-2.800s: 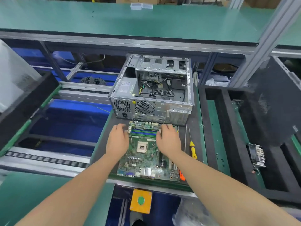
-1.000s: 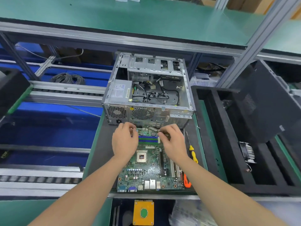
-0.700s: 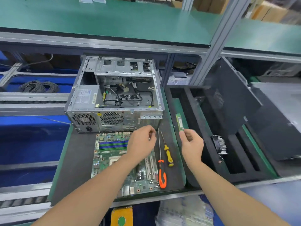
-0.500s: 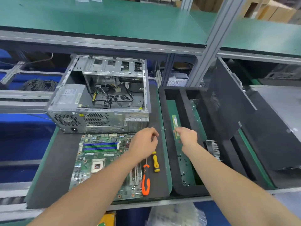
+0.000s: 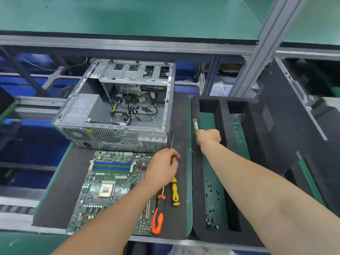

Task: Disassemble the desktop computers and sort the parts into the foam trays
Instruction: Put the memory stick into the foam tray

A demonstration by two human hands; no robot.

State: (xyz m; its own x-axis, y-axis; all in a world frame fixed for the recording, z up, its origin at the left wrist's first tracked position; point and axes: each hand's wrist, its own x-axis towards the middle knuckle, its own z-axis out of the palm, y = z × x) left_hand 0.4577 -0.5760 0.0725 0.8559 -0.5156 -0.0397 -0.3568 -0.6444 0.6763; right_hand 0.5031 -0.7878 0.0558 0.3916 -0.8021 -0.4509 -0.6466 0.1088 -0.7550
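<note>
My right hand (image 5: pixel 208 138) grips a green memory stick (image 5: pixel 196 126) and holds it upright over the left compartment of the black foam tray (image 5: pixel 196 190). Several small black screws (image 5: pixel 211 199) lie on that compartment's green floor. My left hand (image 5: pixel 163 166) hovers with loosely curled fingers over the right edge of the motherboard (image 5: pixel 110 188), which lies flat on the black mat. I see nothing held in it. Behind the board, the open grey computer case (image 5: pixel 117 111) lies on its side with loose cables inside.
An orange-handled screwdriver (image 5: pixel 158 216) and a yellow-handled one (image 5: pixel 174 194) lie between the motherboard and the tray. A black case side panel (image 5: pixel 287 126) leans over the tray's right side. A green shelf (image 5: pixel 128 15) and an aluminium post (image 5: pixel 257 52) stand above.
Both hands left the motherboard's memory slots. My right hand carried the memory stick rightward to the foam tray, while the left hand drew back over the board's right edge.
</note>
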